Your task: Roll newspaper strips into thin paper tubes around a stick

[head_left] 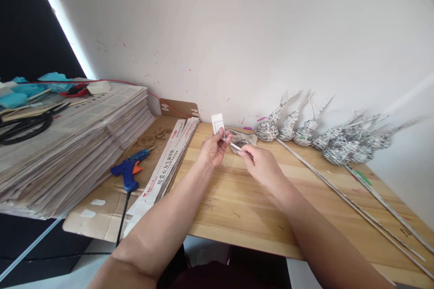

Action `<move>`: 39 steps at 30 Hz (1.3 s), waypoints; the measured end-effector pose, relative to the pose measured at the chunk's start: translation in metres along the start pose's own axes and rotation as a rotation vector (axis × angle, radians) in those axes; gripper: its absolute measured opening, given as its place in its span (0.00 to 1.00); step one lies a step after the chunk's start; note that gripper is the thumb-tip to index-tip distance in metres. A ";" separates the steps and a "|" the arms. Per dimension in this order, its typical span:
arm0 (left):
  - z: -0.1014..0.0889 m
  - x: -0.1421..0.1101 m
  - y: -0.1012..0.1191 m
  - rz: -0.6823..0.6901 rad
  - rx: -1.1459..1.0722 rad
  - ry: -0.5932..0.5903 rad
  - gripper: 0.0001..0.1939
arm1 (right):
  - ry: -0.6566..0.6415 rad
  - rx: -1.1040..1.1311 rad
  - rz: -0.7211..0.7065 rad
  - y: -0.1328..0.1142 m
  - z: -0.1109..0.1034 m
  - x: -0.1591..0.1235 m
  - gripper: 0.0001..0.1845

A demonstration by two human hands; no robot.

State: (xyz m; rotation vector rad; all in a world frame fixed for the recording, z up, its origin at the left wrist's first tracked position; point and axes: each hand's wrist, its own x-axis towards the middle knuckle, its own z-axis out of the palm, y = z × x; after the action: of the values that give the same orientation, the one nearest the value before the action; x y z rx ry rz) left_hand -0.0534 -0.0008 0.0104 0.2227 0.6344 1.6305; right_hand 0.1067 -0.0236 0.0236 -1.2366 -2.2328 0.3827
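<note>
My left hand point(215, 148) pinches a white paper strip point(218, 122), whose upper end stands above the fingers with some printed lines on it. My right hand point(259, 160) has its fingers closed on the near end of a thin white rod point(236, 146), which reaches across toward the left hand. Whether the rod and the strip are one piece of paper cannot be made out. Just behind both hands a greyish, crumpled-looking item point(251, 139) lies on the wooden table point(233, 207), partly hidden by them.
Several woven newspaper pieces point(267, 130) line the wall at right. Long thin paper rods point(325, 183) run toward the right front edge. At left are printed paper strips point(166, 167), a blue glue gun point(127, 171) on cardboard point(98, 219), and a tall newspaper stack point(77, 149).
</note>
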 end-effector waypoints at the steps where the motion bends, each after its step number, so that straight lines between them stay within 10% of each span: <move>1: 0.000 0.000 0.000 -0.004 0.001 -0.007 0.02 | -0.020 -0.009 0.008 0.000 0.001 0.000 0.15; 7: 0.001 -0.003 0.000 -0.024 0.015 -0.021 0.02 | -0.396 0.418 0.285 0.009 0.002 0.001 0.25; 16: 0.001 -0.002 0.001 0.002 0.007 0.000 0.03 | 0.008 -0.204 -0.073 0.000 0.001 -0.002 0.12; 24: 0.001 -0.002 0.002 -0.028 0.022 -0.016 0.03 | -0.424 0.497 0.255 0.007 -0.004 0.000 0.23; 39: 0.000 -0.002 0.002 -0.006 0.051 -0.029 0.02 | -0.415 0.535 0.421 0.014 -0.013 0.003 0.19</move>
State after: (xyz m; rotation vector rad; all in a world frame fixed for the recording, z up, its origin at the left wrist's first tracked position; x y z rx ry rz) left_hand -0.0541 -0.0031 0.0120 0.2814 0.6542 1.6040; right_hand 0.1225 -0.0138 0.0289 -1.3979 -1.9537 1.4076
